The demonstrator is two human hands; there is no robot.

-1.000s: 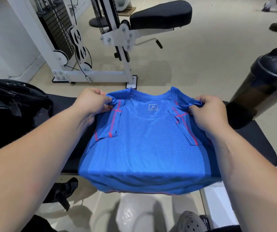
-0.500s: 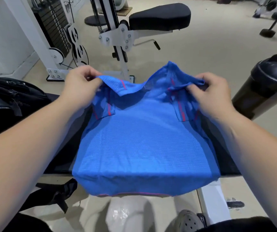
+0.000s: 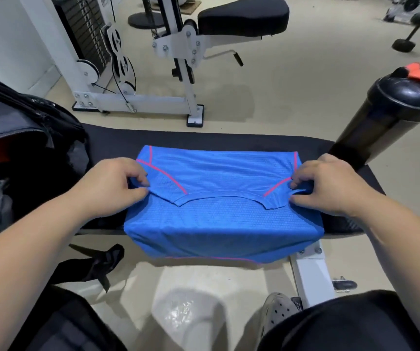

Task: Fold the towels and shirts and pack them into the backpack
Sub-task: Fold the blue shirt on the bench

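The left hand [image 3: 112, 186] pinches one shoulder of the blue shirt [image 3: 219, 216] between thumb and curled fingertips; the right hand [image 3: 330, 184] pinches the other shoulder the same way; both shoulders are folded toward the person, collar facing the near edge, pink seams showing; the shirt lies across the middle of the black bench [image 3: 229, 140], its hem hanging over the near edge; a dark backpack [image 3: 21, 127] sits open at the bench's left end, a strap [image 3: 95, 264] dangling below; a black shaker bottle [image 3: 386, 107] stands at the far right corner; a white weight machine [image 3: 178, 46] stands beyond the far edge.
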